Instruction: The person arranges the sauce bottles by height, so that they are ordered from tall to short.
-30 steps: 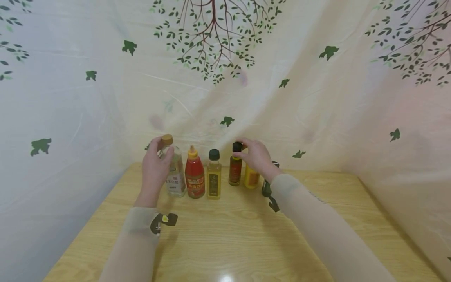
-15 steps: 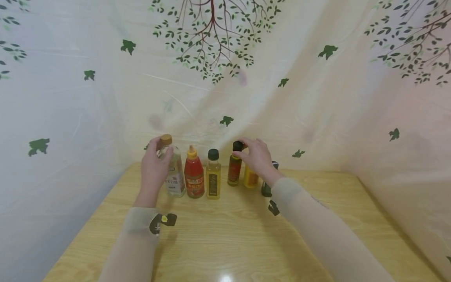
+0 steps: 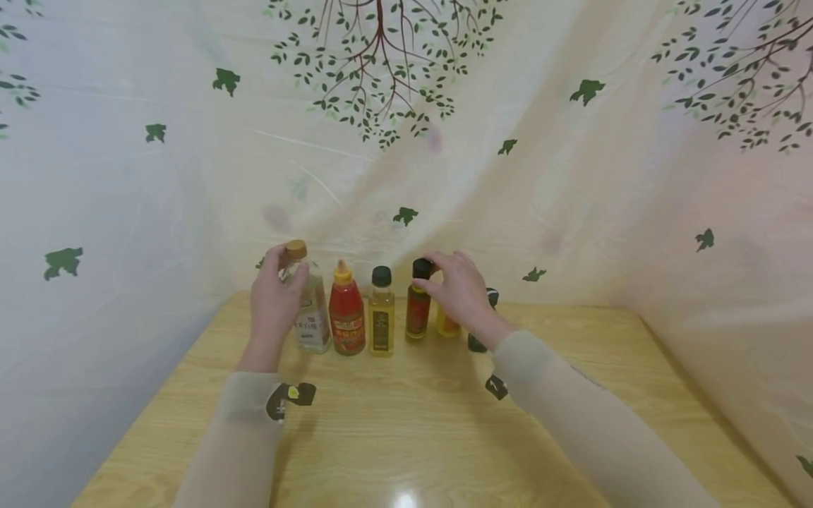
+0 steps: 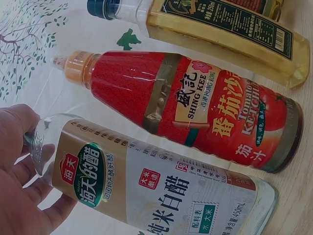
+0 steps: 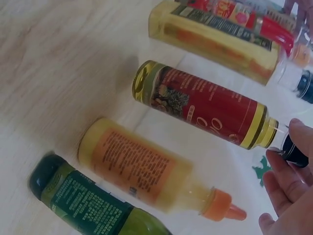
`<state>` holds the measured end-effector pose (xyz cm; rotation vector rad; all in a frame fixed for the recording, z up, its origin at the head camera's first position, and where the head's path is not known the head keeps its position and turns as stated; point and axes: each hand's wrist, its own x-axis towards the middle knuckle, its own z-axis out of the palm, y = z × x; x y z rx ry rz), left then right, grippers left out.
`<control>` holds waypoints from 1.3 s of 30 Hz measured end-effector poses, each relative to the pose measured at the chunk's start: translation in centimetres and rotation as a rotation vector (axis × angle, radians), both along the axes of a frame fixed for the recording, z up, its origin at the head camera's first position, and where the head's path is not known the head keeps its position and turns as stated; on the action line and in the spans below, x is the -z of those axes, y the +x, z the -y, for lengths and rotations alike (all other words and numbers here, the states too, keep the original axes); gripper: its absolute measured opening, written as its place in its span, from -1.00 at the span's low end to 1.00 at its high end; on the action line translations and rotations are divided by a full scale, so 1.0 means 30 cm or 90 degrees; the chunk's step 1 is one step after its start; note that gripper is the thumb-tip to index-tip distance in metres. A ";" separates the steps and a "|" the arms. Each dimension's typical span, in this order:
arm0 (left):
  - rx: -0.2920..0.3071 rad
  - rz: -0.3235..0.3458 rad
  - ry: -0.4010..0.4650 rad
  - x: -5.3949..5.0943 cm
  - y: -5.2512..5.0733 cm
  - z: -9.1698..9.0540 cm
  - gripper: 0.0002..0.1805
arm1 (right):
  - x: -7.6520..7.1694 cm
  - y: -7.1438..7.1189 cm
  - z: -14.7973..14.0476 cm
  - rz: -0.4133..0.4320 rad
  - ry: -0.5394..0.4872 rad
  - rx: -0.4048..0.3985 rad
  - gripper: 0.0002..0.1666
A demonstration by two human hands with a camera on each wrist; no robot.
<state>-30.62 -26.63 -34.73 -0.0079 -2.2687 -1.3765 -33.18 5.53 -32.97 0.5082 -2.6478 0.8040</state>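
My left hand (image 3: pixel 273 307) holds a clear white vinegar bottle (image 3: pixel 312 326) around its shoulder, below the brown cap. In the left wrist view, the fingers curve behind the glass of the bottle (image 4: pixel 161 183). With thumb and fingers, my right hand (image 3: pixel 462 289) pinches the black cap of a small oil bottle with a red label (image 3: pixel 418 310). That bottle (image 5: pixel 200 105) is upright; whether its base touches the table I cannot tell. Between the hands stand a red tomato ketchup bottle (image 3: pixel 347 321) and a pale yellow oil bottle with a dark green cap (image 3: pixel 382 324).
Behind my right hand and wrist, partly hidden, are a yellow squeeze bottle (image 5: pixel 142 164) with an orange nozzle and a green bottle (image 5: pixel 93 205). The bottles stand along the back of a wooden table (image 3: pixel 394 423). A pale curtain (image 3: pixel 356 183) with leaf prints hangs behind.
My right hand has drawn the red-labelled oil bottle slightly towards me, out from beside the yellow squeeze bottle. The left hand keeps its hold on the vinegar bottle. The head view has shifted slightly.
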 end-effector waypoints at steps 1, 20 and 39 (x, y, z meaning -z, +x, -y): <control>0.000 0.000 0.000 0.000 -0.001 0.001 -0.38 | -0.001 0.006 0.002 0.001 -0.001 0.000 -0.37; 0.001 0.004 0.000 -0.010 0.000 0.001 -0.37 | 0.002 0.084 0.018 0.037 -0.037 -0.036 -0.41; 0.007 0.003 0.011 -0.004 0.004 0.002 -0.39 | 0.038 0.085 0.018 0.058 -0.047 -0.050 -0.45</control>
